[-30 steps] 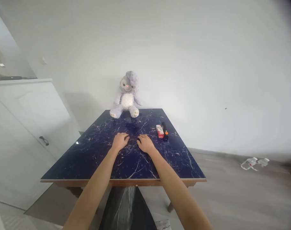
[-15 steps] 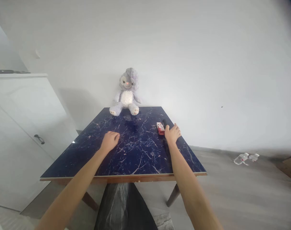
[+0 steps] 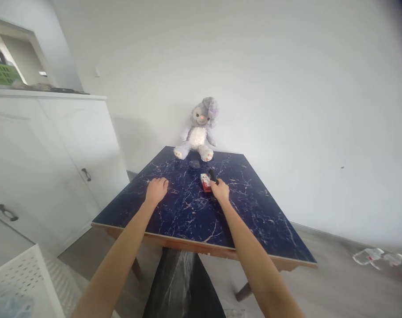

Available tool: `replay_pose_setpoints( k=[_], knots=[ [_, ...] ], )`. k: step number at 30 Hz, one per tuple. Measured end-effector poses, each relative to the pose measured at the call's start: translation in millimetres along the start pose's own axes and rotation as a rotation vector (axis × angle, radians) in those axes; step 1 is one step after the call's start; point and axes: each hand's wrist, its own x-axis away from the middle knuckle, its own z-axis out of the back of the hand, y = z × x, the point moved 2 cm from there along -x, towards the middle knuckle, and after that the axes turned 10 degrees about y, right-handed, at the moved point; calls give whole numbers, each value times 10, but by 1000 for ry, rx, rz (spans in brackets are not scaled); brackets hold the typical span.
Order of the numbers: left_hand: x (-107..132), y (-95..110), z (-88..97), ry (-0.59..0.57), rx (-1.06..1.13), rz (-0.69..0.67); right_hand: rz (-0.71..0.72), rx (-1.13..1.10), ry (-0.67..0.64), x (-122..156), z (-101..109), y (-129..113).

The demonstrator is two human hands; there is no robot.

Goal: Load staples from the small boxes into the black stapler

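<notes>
On the blue marble-patterned table (image 3: 187, 216), my right hand (image 3: 221, 191) is closed around the lower end of a short black object (image 3: 213, 176); its kind is too small to make out. Just left of that hand, close against the fingers, lies a small red and white box (image 3: 205, 182). My left hand (image 3: 157, 190) rests palm down on the left part of the tabletop, holding nothing, its fingers loosely bent. Against the wall at the far edge sits a grey plush toy (image 3: 198, 132) with a white belly.
White cabinets (image 3: 55, 159) with dark handles stand to the left. A white perforated basket (image 3: 22, 282) is at the lower left. Clear plastic bottles (image 3: 369, 255) lie on the floor at right. Behind the table rises a plain wall (image 3: 287, 97).
My right hand has moved left along the table and its spread fingers have closed on the black object. My left hand stays resting on the tabletop. The view has turned left.
</notes>
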Motion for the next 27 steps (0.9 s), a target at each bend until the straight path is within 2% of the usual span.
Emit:
replay_pose_setpoints(
  k=[3,6,8,10,13,15,17,18,20,21,23,27],
  knots=[
    [-26,-158,25,26,121,140,38,-83,-22,264,-418,-617],
    [-55,-338,65,113,132,305,51,-177,-10,555,-776,-1160],
    [-60,-442,92,171,126,394,44,-248,-22,735,-971,-1417],
    [-50,-532,121,221,118,442,75,-324,-55,856,-1113,-1570],
    [-17,-640,164,248,116,440,144,-363,-85,827,-1196,-1592],
    [9,-669,187,239,121,400,211,-329,-35,673,-1178,-1512],
    [34,-628,201,241,111,271,318,-262,-61,493,-1161,-1418],
    [48,-580,203,241,98,171,355,-212,-124,421,-1165,-1373],
    [84,-459,199,234,55,-34,414,-156,-212,342,-1169,-1303],
    [104,-406,197,230,29,-93,428,-149,-229,335,-1164,-1278],
    [141,-337,203,235,-20,-119,420,-170,-218,369,-1129,-1242],
    [185,-321,261,277,-79,-87,337,-235,-180,481,-1003,-1178]
  ],
)
